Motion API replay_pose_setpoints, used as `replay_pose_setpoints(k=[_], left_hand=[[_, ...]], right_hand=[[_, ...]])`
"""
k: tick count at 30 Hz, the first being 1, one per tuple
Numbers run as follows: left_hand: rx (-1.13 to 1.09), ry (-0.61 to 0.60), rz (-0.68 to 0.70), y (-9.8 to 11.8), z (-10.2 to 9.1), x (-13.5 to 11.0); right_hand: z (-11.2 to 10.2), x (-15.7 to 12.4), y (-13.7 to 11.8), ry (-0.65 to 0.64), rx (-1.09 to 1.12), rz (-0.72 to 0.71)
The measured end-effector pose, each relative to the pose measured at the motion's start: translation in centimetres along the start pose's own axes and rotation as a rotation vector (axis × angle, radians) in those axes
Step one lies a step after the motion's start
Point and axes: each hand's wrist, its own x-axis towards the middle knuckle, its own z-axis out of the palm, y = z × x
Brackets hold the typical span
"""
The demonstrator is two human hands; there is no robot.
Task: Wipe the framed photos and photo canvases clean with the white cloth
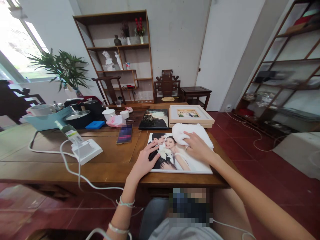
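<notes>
A large photo print [175, 160] of a couple lies flat on the wooden table [110, 166] in front of me. My left hand [146, 160] rests on its left edge with the fingers spread flat, holding nothing. My right hand [197, 146] presses down on a white cloth [192, 133] that lies over the print's upper right part, fingers laid on the cloth.
Behind the print lie a dark photo album [154, 119] and a framed picture [190, 115]. A white power strip [86, 150] with cable, a spray bottle [68, 131], a phone [124, 134], pots and cups crowd the table's left. Shelves and chairs stand beyond.
</notes>
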Motion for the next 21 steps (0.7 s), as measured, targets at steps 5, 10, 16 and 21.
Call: replay_pose_setpoints(k=[5,10,16,21], left_hand=[[-0.008,-0.004,-0.014,-0.1,0.1,0.0],[-0.009,-0.001,-0.012,-0.1,0.2,0.1],[-0.005,-0.004,0.016,0.0,0.1,0.0],[0.006,-0.006,0.014,-0.1,0.1,0.0]], right_hand=[[-0.4,-2.5,-2.7,-0.013,0.038,-0.019],[-1.4,-6.5,-6.1,-0.056,0.093,-0.119],[-1.6,-6.6,-5.9,-0.067,0.154,-0.173],[-0.9,-2.6,-3.1,-0.016,0.117,-0.109]])
